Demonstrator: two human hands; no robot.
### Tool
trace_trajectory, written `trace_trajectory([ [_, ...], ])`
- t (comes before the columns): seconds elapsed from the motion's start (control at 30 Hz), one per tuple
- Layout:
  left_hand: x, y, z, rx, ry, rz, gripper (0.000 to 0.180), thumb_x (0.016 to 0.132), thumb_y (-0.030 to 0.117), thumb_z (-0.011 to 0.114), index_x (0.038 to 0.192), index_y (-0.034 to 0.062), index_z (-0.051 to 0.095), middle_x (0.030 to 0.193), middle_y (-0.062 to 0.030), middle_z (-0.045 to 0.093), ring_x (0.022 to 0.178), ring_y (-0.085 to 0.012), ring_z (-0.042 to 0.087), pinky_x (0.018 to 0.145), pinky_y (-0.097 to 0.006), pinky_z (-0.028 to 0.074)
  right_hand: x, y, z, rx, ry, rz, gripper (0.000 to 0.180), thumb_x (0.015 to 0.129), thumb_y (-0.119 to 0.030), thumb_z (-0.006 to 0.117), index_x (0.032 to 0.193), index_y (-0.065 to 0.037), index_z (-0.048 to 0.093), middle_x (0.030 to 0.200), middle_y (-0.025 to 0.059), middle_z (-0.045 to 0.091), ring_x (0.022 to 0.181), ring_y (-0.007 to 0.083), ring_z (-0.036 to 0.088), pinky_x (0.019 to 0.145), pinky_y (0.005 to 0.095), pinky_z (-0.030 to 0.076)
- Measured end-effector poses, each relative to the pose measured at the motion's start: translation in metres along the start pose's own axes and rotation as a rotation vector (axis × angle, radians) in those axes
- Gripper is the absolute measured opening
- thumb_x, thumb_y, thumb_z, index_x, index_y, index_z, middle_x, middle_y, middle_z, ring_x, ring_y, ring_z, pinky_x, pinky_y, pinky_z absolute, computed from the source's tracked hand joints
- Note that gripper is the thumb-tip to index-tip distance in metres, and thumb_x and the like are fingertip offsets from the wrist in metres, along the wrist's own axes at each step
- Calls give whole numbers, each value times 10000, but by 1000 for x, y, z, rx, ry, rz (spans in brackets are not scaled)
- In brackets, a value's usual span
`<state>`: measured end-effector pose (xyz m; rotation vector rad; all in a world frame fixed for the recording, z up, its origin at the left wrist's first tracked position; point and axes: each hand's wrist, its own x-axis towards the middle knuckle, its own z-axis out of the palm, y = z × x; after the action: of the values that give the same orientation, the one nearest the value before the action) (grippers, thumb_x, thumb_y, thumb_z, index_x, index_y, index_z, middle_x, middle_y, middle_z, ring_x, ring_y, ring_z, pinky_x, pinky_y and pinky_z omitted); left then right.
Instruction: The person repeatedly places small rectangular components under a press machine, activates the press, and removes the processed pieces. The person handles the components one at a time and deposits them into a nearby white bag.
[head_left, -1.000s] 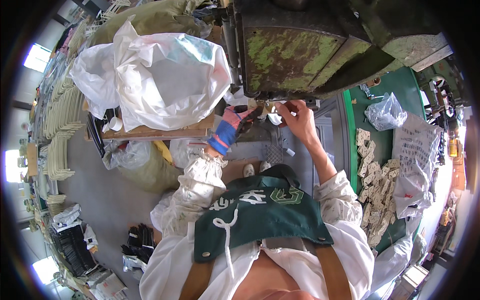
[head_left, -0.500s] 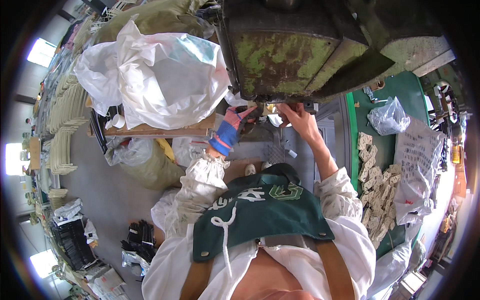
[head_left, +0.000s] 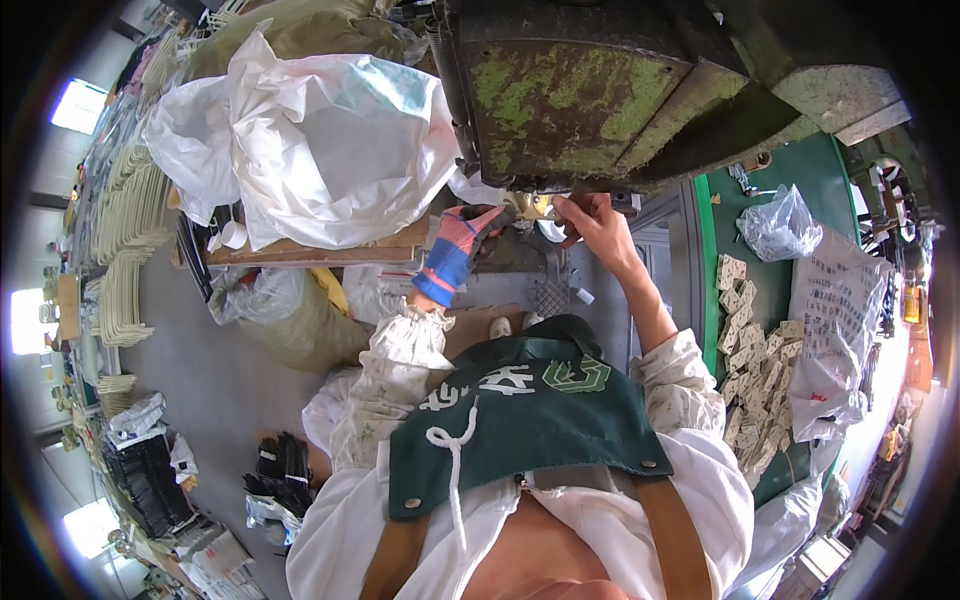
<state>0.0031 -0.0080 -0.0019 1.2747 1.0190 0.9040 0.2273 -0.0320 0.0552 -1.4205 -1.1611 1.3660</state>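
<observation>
More of the brass-coloured plate (head_left: 533, 206) shows now, the right hand (head_left: 599, 228) apparently pinching it; the left hand's (head_left: 462, 246) grip is unclear. A white bag (head_left: 350, 170) sits near the bench's (head_left: 345, 256) front edge.

Gold-coloured piece (head_left: 533, 206) at right fingers (head_left: 571, 211) too small to identify; green-patched machine (head_left: 575, 105) cut off by top edge.

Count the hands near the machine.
2: the gloved left hand, left of the shiny metal piece, and the bare right hand, at its right. Others could be hidden behind the machine.
</observation>
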Motion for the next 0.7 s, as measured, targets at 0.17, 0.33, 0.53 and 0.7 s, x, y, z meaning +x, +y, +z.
trace_trajectory([
  [0.17, 1, 20, 6, -166, 40, -275, 266, 859, 189, 609, 1022, -21, 625, 647, 31, 520, 469, -47, 437, 475, -185, 363, 0, -8, 1, -13, -19, 5, 362, 847, -297, 643, 870, 64, 621, 711, 67, 611, 610, 108, 567, 503, 247, 494],
  [0.33, 0, 5, 9, -188, -69, -191, 202, 860, 189, 598, 969, 23, 637, 624, 41, 486, 462, -53, 431, 421, -214, 321, 14, 0, -6, 93, -65, 73, 298, 827, -265, 656, 817, 33, 644, 679, 46, 594, 564, 105, 549, 493, 228, 474],
  [0.53, -6, 2, 31, -396, 144, -96, 236, 818, 229, 669, 933, 24, 671, 699, -39, 622, 480, -81, 501, 413, -223, 357, 14, 7, -5, 96, -73, -5, 199, 838, -202, 643, 801, -8, 618, 660, 23, 561, 563, 100, 548, 498, 239, 503],
  [0.7, -9, 15, 10, -129, -74, -58, 148, 877, 196, 594, 854, 56, 638, 625, 27, 485, 454, -36, 384, 411, -213, 251, 0, -2, -7, 119, -91, 0, 250, 839, -223, 657, 818, 24, 616, 680, 47, 600, 600, 109, 583, 543, 241, 509],
])
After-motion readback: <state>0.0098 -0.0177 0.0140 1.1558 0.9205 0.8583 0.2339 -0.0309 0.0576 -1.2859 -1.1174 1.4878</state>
